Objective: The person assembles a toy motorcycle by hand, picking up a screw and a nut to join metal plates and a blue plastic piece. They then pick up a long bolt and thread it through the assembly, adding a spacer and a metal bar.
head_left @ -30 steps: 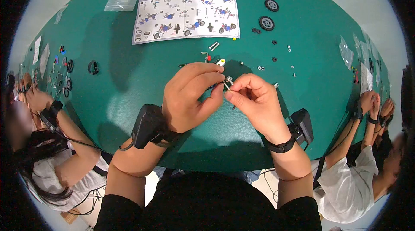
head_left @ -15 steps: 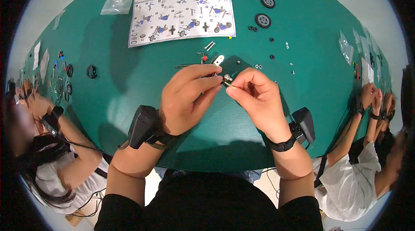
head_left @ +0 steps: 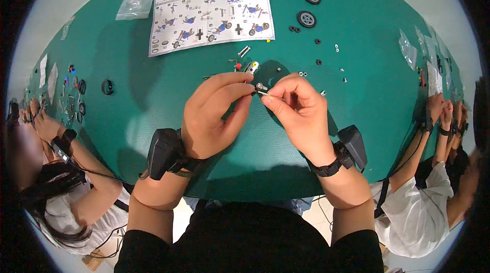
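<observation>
At twelve o'clock, the left hand (head_left: 212,112) pinches a small dark part (head_left: 255,91) while the right hand (head_left: 302,115) grips a thin metal rod (head_left: 265,94) pointing toward ten, which could slip past the silvery screw (head_left: 260,85) if its narrow fingertip hold twists.

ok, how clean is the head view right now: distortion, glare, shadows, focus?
Head view: strong fisheye, table edge bowed, corners black; soft sheen on the green surface between the wrists; dark shadows beyond the fingertips and near the table's close edge; left hand and right hand look fairly sharp, but the small parts between them are too tiny to resolve.
</observation>
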`<act>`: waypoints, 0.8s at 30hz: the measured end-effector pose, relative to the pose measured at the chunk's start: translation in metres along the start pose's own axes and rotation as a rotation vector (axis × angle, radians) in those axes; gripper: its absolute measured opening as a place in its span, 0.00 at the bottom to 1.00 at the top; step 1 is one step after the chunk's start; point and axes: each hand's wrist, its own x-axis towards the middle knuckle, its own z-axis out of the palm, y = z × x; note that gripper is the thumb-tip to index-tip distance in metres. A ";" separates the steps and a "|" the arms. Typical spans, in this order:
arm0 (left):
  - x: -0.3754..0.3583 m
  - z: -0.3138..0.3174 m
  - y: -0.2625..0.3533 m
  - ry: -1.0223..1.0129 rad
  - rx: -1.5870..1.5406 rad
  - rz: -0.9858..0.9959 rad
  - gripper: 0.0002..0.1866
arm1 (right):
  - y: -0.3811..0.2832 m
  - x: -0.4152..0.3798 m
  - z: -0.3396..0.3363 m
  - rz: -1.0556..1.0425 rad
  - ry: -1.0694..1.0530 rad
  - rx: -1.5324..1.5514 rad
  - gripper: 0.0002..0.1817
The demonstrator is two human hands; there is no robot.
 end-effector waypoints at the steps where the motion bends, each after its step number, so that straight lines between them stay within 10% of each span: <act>1: 0.001 0.000 -0.001 0.004 0.004 0.010 0.14 | 0.000 0.000 0.001 0.007 0.002 0.010 0.08; 24: 0.000 0.000 -0.001 -0.011 -0.008 -0.011 0.13 | -0.016 0.008 -0.012 -0.297 -0.090 -0.364 0.06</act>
